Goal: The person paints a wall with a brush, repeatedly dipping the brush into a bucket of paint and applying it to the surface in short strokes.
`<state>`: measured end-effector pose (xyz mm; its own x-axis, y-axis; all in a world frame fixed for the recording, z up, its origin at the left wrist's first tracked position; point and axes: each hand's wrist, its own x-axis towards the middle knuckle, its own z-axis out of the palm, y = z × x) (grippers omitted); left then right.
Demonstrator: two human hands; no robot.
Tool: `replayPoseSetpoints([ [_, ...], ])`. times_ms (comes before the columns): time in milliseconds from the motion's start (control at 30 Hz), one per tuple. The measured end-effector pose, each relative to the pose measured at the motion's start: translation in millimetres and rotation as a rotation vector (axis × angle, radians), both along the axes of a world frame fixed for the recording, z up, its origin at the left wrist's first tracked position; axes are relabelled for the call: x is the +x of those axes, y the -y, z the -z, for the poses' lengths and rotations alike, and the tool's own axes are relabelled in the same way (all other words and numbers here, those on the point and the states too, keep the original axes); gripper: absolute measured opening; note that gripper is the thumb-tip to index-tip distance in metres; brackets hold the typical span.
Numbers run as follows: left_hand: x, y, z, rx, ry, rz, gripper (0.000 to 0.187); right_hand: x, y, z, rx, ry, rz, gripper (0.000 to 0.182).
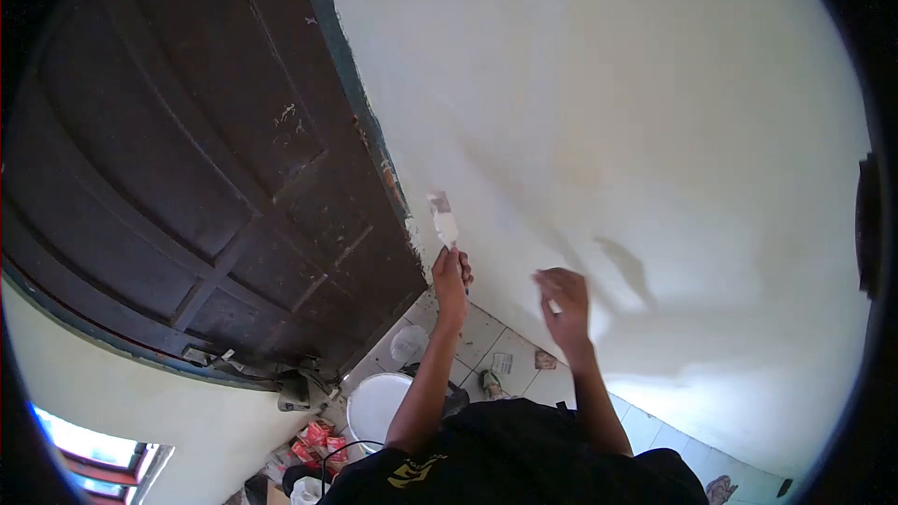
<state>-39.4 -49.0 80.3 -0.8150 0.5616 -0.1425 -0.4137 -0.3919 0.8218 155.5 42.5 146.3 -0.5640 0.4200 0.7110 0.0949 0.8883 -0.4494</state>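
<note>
My left hand [452,282] is closed around the handle of a putty knife [439,204], its blade pointing up along the wall close to the door frame. White paste coats the lower part of the blade. To the right, my right hand [566,304] hovers in front of the pale wall [655,131] with loosely curled fingers, a gap between thumb and fingers, and nothing visible in it. Its shadow falls on the wall beside it. The door frame edge [388,178] left of the knife has chipped paint and white smears.
A dark brown panelled door [178,131] fills the left side. Below my left arm stands a white bucket [372,407] on the tiled floor [480,332], with a clear plastic bag [408,344] nearby. Red packets [313,444] lie at the lower left.
</note>
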Motion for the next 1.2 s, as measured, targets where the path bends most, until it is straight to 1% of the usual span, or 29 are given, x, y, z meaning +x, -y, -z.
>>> replayPoseSetpoints([
  [67,-7,-19,-6,0.025,-0.010,-0.039,0.024,16,-24,-23,-0.032,-0.135,0.077,0.028],
  [133,-11,-33,-22,0.044,-0.018,-0.078,0.023,32,-46,-37,-0.004,-0.200,0.186,0.026],
  [167,-12,-39,-33,0.008,-0.072,-0.100,0.025,40,-57,-41,0.055,-0.230,0.195,0.025],
  [200,-14,-45,-41,-0.026,-0.127,-0.119,0.026,45,-67,-42,0.115,-0.264,0.205,0.025],
  [333,-30,-70,-38,-0.015,-0.173,-0.212,0.032,46,-100,-26,0.204,-0.260,0.221,0.025],
  [400,-34,-80,-34,0.098,-0.119,-0.195,0.036,43,-108,-19,0.275,-0.228,0.209,0.022],
  [433,-35,-84,-33,0.093,-0.111,-0.203,0.036,40,-113,-18,0.271,-0.220,0.201,0.022],
  [500,-35,-92,-31,-0.014,-0.062,-0.053,0.038,34,-122,-15,0.352,-0.197,0.198,0.021],
  [533,-30,-94,-30,-0.014,-0.055,-0.059,0.038,33,-127,-12,0.352,-0.192,0.191,0.021],
  [600,-12,-94,-22,-0.088,-0.180,0.023,0.039,30,-136,-6,0.444,-0.156,0.240,0.020],
  [633,-9,-90,-18,-0.137,-0.123,0.062,0.045,29,-141,-1,0.445,-0.152,0.233,0.020],
  [667,-4,-86,-14,-0.138,-0.119,0.058,0.045,28,-145,5,0.493,-0.159,0.261,0.023],
  [700,3,-81,-11,-0.195,-0.165,0.062,0.047,26,-146,8,0.538,-0.166,0.290,0.026],
  [733,10,-75,-8,-0.253,-0.208,0.066,0.049,24,-145,11,0.534,-0.161,0.285,0.026],
  [767,15,-71,-6,-0.253,-0.201,0.059,0.049,21,-145,12,0.608,-0.132,0.318,0.023],
  [800,19,-67,-9,-0.153,-0.195,-0.010,0.050,18,-146,11,0.685,-0.106,0.350,0.021],
  [833,22,-65,-11,-0.054,-0.190,-0.078,0.051,16,-147,12,0.688,-0.104,0.342,0.021],
  [867,20,-68,-13,-0.055,-0.181,-0.084,0.051,15,-147,15,0.673,-0.119,0.356,0.021],
  [933,6,-83,-23,0.029,-0.255,-0.282,0.052,16,-147,19,0.661,-0.124,0.353,0.021],
  [967,-1,-90,-42,0.029,-0.178,-0.311,0.050,17,-148,20,0.667,-0.123,0.367,0.020],
  [1000,-11,-98,-41,0.033,-0.168,-0.323,0.050,16,-149,20,0.675,-0.123,0.382,0.019],
  [1067,-23,-110,-32,0.033,-0.135,-0.126,0.050,17,-149,21,0.683,-0.115,0.363,0.019],
  [1100,-15,-110,-32,-0.040,-0.213,-0.142,0.048,17,-149,20,0.683,-0.113,0.359,0.018],
  [1133,-8,-104,-30,-0.033,-0.211,-0.148,0.048,19,-149,19,0.690,-0.116,0.353,0.018],
  [1200,3,-84,-25,-0.391,-0.435,-0.011,0.046,18,-149,20,0.685,-0.079,0.360,0.018],
])
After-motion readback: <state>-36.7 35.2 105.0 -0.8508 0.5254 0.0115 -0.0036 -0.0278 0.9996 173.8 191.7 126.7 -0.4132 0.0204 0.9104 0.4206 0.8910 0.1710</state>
